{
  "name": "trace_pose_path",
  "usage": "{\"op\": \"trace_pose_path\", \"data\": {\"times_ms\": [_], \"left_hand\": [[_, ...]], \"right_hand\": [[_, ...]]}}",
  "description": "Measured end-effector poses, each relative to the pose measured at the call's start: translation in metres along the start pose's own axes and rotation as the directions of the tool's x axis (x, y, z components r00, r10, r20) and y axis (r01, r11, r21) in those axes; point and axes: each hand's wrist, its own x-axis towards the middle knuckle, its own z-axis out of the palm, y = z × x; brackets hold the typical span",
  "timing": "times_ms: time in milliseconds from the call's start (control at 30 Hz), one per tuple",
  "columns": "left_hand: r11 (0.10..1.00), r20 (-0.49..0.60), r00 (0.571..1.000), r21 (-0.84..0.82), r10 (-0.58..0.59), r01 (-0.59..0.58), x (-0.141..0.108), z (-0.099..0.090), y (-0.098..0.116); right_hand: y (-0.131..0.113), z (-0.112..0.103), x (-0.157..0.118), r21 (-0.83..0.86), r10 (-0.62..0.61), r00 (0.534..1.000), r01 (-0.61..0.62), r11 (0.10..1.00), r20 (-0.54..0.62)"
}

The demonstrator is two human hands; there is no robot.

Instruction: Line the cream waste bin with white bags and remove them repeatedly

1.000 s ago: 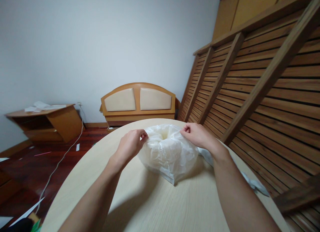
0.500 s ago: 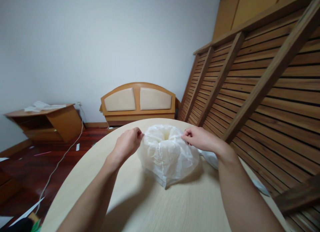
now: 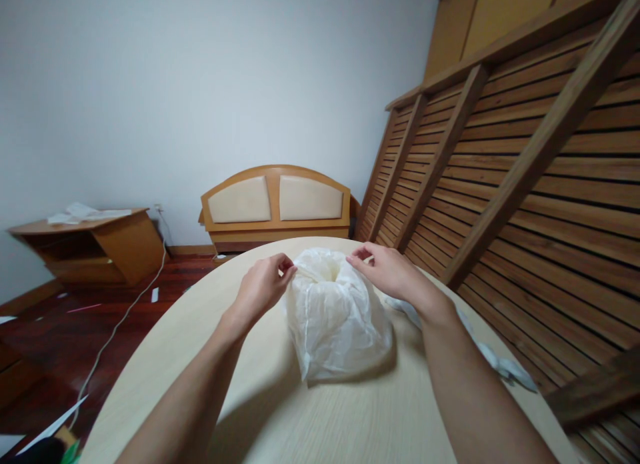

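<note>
A thin, translucent white bag (image 3: 340,331) stands on the round pale wooden table (image 3: 250,411), with a rounded rim and an opening at its top. One pointed corner of it hangs at the front left. My left hand (image 3: 265,281) pinches the bag's rim on the left side between thumb and fingers. On the opposite side, my right hand (image 3: 383,267) has its thumb and forefinger closed on the far right of the rim. Whatever may lie inside the bag is hidden.
More white material (image 3: 505,364) lies along the table's right edge, partly behind my right forearm. A slatted wooden panel (image 3: 500,184) leans close on the right. Beyond the table stand a padded headboard (image 3: 275,197) and a low cabinet (image 3: 120,251) with papers.
The bag has turned, its front corner shifting left. My right hand has moved left and slightly up along the rim, my left hand slightly right. More white material shows beside my right forearm.
</note>
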Motion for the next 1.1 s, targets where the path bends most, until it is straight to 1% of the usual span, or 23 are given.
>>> {"op": "trace_pose_path", "data": {"times_ms": [100,167,233,267,333,367,433,467,500,533,600,633,667,733,800,867,900,1033,1100], "left_hand": [[0.992,-0.124,0.991,-0.108,0.05,-0.064,0.002,0.004,-0.002],[0.983,-0.228,0.973,-0.167,0.04,-0.079,0.003,0.005,-0.003],[0.987,-0.299,0.954,-0.157,-0.02,-0.028,0.003,0.005,-0.004],[0.992,-0.306,0.951,-0.129,-0.053,0.013,0.003,0.005,-0.005],[0.995,-0.266,0.959,-0.061,-0.094,0.08,0.003,0.006,-0.007],[0.995,-0.241,0.965,-0.032,-0.101,0.096,0.003,0.006,-0.007],[0.996,-0.214,0.973,-0.003,-0.091,0.093,0.002,0.007,-0.006],[0.996,-0.218,0.972,-0.004,-0.083,0.085,0.002,0.008,-0.005],[0.997,-0.226,0.971,-0.017,-0.08,0.078,0.002,0.009,-0.004],[0.996,-0.228,0.97,-0.041,-0.081,0.073,0.002,0.01,-0.002],[0.992,-0.188,0.978,-0.107,-0.088,0.068,0.002,0.012,0.0],[0.988,-0.153,0.984,-0.139,-0.09,0.069,0.002,0.013,0.001],[0.983,-0.115,0.989,-0.167,-0.09,0.07,0.002,0.014,0.002],[0.976,-0.048,0.995,-0.204,-0.083,0.071,0.001,0.017,0.002],[0.972,0.002,0.997,-0.222,-0.082,0.08,0.0,0.02,0.002],[0.97,0.039,0.996,-0.225,-0.084,0.09,0.0,0.023,0.003],[0.97,0.049,0.995,-0.223,-0.084,0.093,0.0,0.023,0.003],[0.975,0.054,0.994,-0.196,-0.093,0.102,-0.001,0.02,0.007],[0.98,0.062,0.995,-0.178,-0.083,0.093,-0.003,0.016,0.01]], "right_hand": [[0.001,0.011,0.004,0.026,0.03,0.999,-0.029,0.999,-0.025],[0.002,0.015,0.005,0.001,0.052,0.998,-0.052,0.999,-0.022],[0.004,0.015,0.004,-0.023,0.053,0.998,-0.054,0.998,-0.028],[0.005,0.014,0.003,-0.031,0.048,0.998,-0.049,0.998,-0.029],[0.007,0.011,0.001,-0.061,0.061,0.998,-0.062,0.996,-0.014],[0.008,0.009,0.0,-0.084,0.075,0.997,-0.074,0.994,0.008],[0.01,0.007,-0.002,-0.138,0.106,0.993,-0.098,0.986,0.054],[0.01,0.006,-0.002,-0.163,0.12,0.991,-0.109,0.981,0.058],[0.01,0.007,-0.001,-0.175,0.129,0.991,-0.121,0.977,0.035],[0.011,0.01,0.001,-0.166,0.132,0.991,-0.133,0.977,-0.013],[0.014,0.018,0.008,-0.06,0.116,0.985,-0.125,0.99,-0.131],[0.017,0.024,0.011,0.031,0.092,0.982,-0.088,0.996,-0.165],[0.021,0.03,0.015,0.136,0.057,0.983,-0.033,0.99,-0.175],[0.029,0.04,0.021,0.307,0.004,0.992,0.034,0.951,-0.123],[0.036,0.047,0.025,0.384,-0.022,0.999,0.034,0.923,-0.037],[0.039,0.048,0.025,0.395,-0.024,0.999,0.008,0.919,0.034],[0.04,0.048,0.025,0.389,-0.019,0.998,-0.002,0.921,0.051],[0.037,0.042,0.023,0.347,0.034,0.998,-0.048,0.937,0.047],[0.033,0.038,0.022,0.329,0.06,0.996,-0.078,0.941,0.067]]}}
